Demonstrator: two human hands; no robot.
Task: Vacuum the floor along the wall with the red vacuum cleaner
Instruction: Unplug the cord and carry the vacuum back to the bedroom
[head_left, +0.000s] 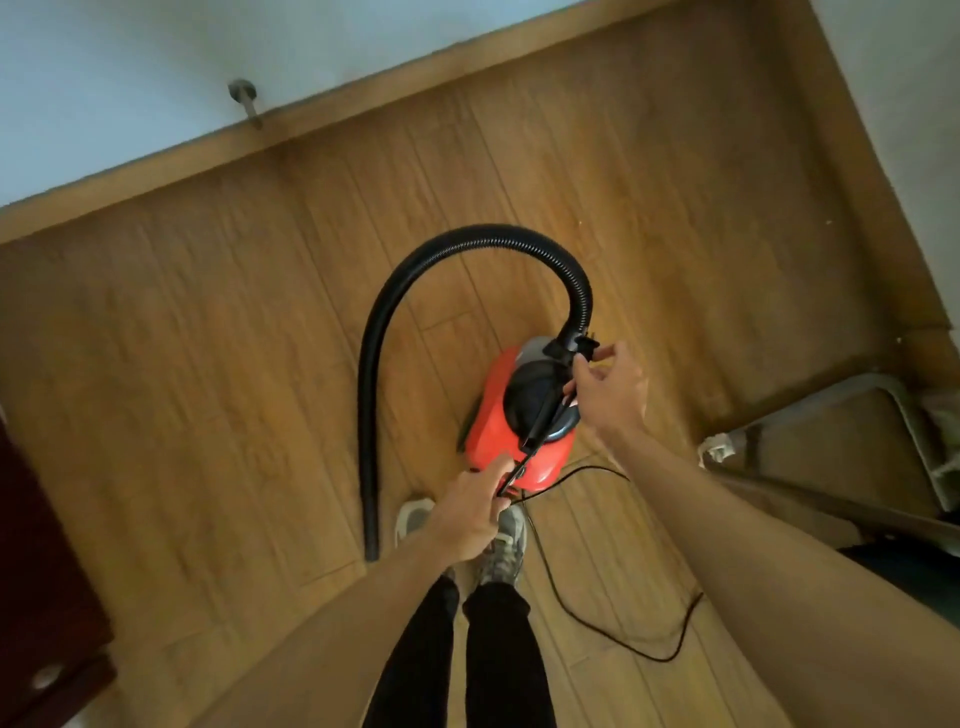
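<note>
The floor (218, 332) is of brown wooden planks with a worn, dull surface, and it fills most of the frame. Along the upper left runs a pale blue-grey wall (130, 78) with a wooden skirting board (363, 98) at its foot; a second wall closes the upper right corner. A small grey metal door stopper (243, 98) stands out from the wall in the upper left.

The red plastic vacuum cleaner (488, 415) with a dark round top is in the middle of the frame, well apart from the wall. Its black ribbed hose (467, 241) curves up, to the left and down to the floor.

The left hand (467, 514) has its fingers clenched around the lower end of a black strap (540, 415) at the rear of the cleaner. The right hand (610, 389) pinches the upper end of it, beside the hose joint.

A thin black cable (623, 642) lies on the floor at lower right. A dark red-brown cabinet (36, 545) is at lower left, and a grey metal frame (904, 410) at the right edge.
</note>
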